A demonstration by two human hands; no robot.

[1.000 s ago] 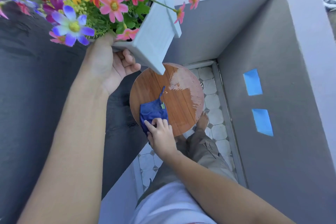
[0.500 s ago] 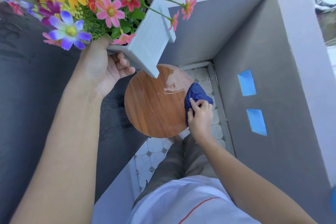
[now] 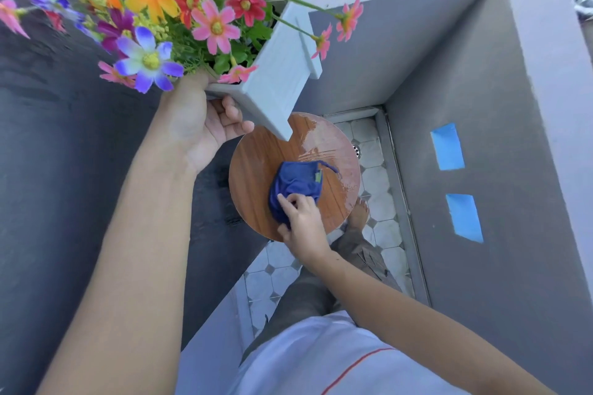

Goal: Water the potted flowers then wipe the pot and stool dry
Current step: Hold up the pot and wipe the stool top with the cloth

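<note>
**Pot lifted in your left hand, cloth on the stool under your right**

Your left hand (image 3: 200, 125) is raised at the upper left, palm turned toward you, fingers curled under the base of the white rectangular planter pot (image 3: 276, 74) and gripping it. The pot hangs tilted in the air above the far edge of the stool, not touching it, and the mixed orange, pink, red and purple flowers (image 3: 150, 9) spill out toward the upper left, hiding your thumb side.

Your right arm reaches forward and down from the lower right. Your right hand (image 3: 303, 223) presses fingers-down on the crumpled dark blue cloth (image 3: 296, 184), pinching its near edge against the round brown wood-grain stool top (image 3: 256, 170). The cloth sits near the middle of the stool, slightly toward you. A pale wet patch (image 3: 324, 141) shows on the far right part of the top, just beyond the cloth.

Around you: a grey wall with two blue tape rectangles (image 3: 447, 146) stands to the right, a dark grey wall closes the left side, and a white tiled floor (image 3: 378, 176) lies below. A small round drain (image 3: 357, 151) sits just beside the stool's right edge. Your bare foot (image 3: 358, 213) and a grey trouser leg show beneath the stool's near right edge.

A small tag on the cloth is too small to read.
</note>
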